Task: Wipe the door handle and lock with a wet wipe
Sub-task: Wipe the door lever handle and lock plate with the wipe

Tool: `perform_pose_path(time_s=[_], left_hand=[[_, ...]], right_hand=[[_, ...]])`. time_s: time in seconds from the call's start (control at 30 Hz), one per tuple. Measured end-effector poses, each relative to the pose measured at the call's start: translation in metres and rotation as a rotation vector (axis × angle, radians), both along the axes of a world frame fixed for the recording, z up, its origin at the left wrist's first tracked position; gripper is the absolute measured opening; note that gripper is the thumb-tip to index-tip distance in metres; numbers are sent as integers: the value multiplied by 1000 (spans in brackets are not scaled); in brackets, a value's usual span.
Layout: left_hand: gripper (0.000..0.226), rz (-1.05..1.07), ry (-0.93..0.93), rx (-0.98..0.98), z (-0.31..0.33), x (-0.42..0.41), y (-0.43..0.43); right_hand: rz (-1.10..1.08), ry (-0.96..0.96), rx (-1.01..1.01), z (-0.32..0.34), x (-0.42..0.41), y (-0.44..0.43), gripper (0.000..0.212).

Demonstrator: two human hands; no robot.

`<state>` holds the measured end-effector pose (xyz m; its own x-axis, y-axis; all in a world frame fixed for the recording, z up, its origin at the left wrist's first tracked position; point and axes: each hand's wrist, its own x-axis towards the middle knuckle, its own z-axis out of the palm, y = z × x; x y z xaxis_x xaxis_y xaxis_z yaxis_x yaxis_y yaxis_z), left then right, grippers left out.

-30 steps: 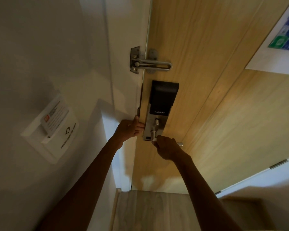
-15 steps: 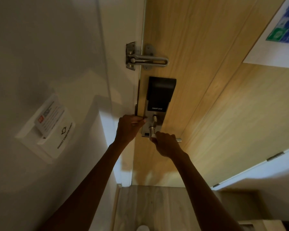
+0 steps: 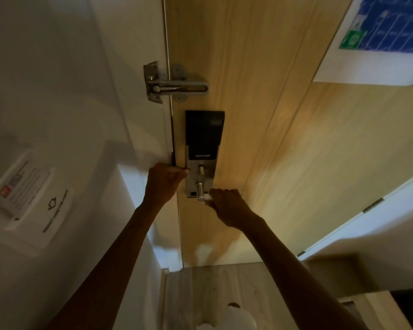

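Wiping the door handle [image 3: 202,186] low on the lock [image 3: 202,151] at the door's latch edge: our right hand [image 3: 227,206] pinches the limp wet wipe [image 3: 206,198] around the rigid, slick lever, left hand [image 3: 163,183] curled closed at the door edge.

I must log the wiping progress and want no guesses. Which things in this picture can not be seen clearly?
- Door handle, head view: its lever is covered by the right hand.
- Wet wipe: only a white scrap shows at the fingers.
- Left hand: its fingertips at the door edge are hidden; any hold is unclear.
- Wall card print: too blurred to read.
- Poster: cut by the picture's edge.
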<state>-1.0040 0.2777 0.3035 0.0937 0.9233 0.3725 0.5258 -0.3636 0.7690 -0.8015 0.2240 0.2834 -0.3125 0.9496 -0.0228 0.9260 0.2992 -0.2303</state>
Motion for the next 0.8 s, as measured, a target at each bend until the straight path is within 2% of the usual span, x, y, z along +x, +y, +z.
perform_pose_path(time_s=[0.1,0.3,0.4,0.53,0.63,0.7,0.8], left_hand=[[20,8,-15,-31,0,0,-1],[19,17,-54,-75,2,-1,-2],[19,2,-85,-100,3,-2,-1],[17,-16,-103,-91,2,-3,-1],[15,-24,-134,-114,-1,-5,1],[15,-17,-151,-122,-1,-4,1],[16,-28,-152,-108,-1,-2,-1]], right_hand=[[-29,48,35,-8,43,-3,24],[-9,417,72,-23,63,-7,28],[-67,541,119,-27,64,-17,15],[-245,759,-82,-33,72,-21,21],[-375,1165,-233,-33,68,-27,33],[-459,1369,-305,-27,56,-31,35],[-546,1429,-278,-24,34,-32,34]])
